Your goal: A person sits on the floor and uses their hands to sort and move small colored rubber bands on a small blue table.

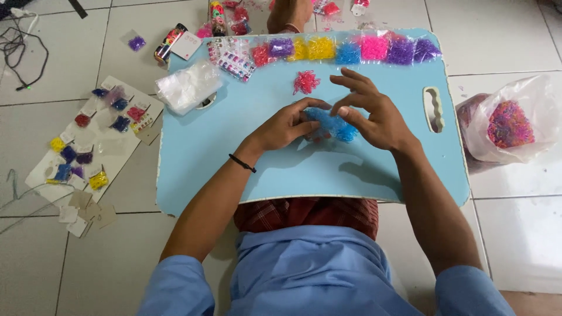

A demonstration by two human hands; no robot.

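A light blue lap table [222,146] lies across my knees. In its middle sits a heap of small blue elastic bands [332,124]. My left hand [287,124] rests on the heap's left side, fingers curled into it. My right hand [369,108] hovers over the heap's right side, thumb and forefinger pinching at the bands, other fingers spread. A small pile of red-pink bands [305,82] lies just beyond the hands. A black band circles my left wrist.
Small bags of bands in red, purple, yellow, blue and pink [351,50] line the table's far edge. Clear empty bags [187,86] sit at its left corner. Filled packets on card [88,140] cover the floor at left. A plastic bag of mixed bands [509,123] stands at right. Another person's foot [290,14] is beyond the table.
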